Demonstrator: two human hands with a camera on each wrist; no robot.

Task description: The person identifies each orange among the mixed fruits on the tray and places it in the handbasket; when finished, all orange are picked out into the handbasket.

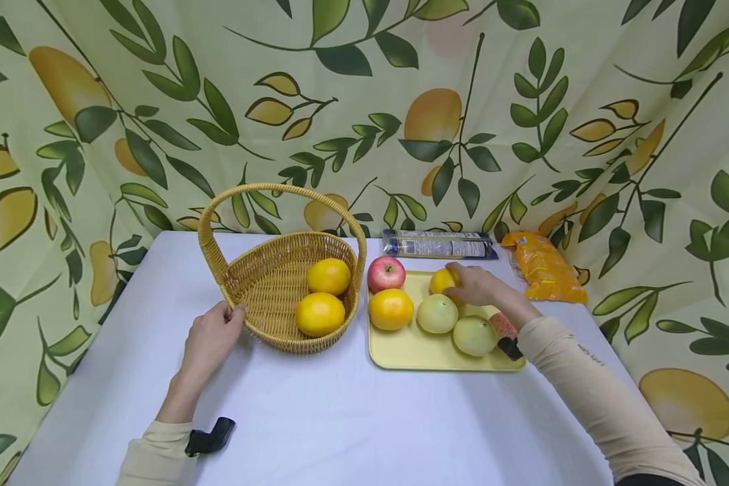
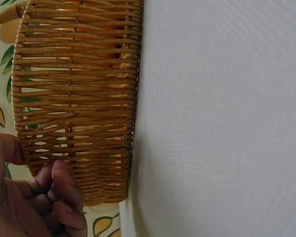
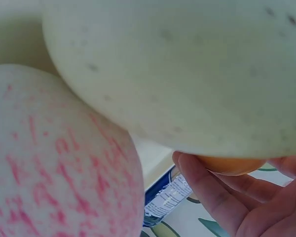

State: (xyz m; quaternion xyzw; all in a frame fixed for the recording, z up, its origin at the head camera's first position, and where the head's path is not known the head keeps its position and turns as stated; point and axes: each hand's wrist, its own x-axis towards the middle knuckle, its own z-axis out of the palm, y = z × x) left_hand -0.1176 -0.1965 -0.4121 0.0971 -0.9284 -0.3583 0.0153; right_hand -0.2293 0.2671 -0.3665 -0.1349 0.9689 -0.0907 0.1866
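My left hand (image 1: 211,337) pinches the near-left rim of a wicker basket (image 1: 261,270), which has a tall arched handle. Two oranges (image 1: 320,314) lie in the basket's right side. In the left wrist view, the thumb is at the rim and the curled fingers (image 2: 69,192) are against the woven wall. Over the back of a yellow tray (image 1: 395,354), my right hand (image 1: 476,285) grips another orange (image 1: 442,280). Beside it on the tray are two pale green round fruits (image 1: 474,335), an orange (image 1: 391,309), a red apple (image 1: 385,273) and a pink-speckled fruit (image 1: 503,325), partly hidden by the forearm.
Behind the tray lies a long, flat dark-blue and clear packet (image 1: 440,244). An orange plastic bag (image 1: 543,266) sits at the back right. White cloth covers the table (image 1: 340,425), and a leaf-patterned curtain (image 1: 364,88) hangs around its back and sides.
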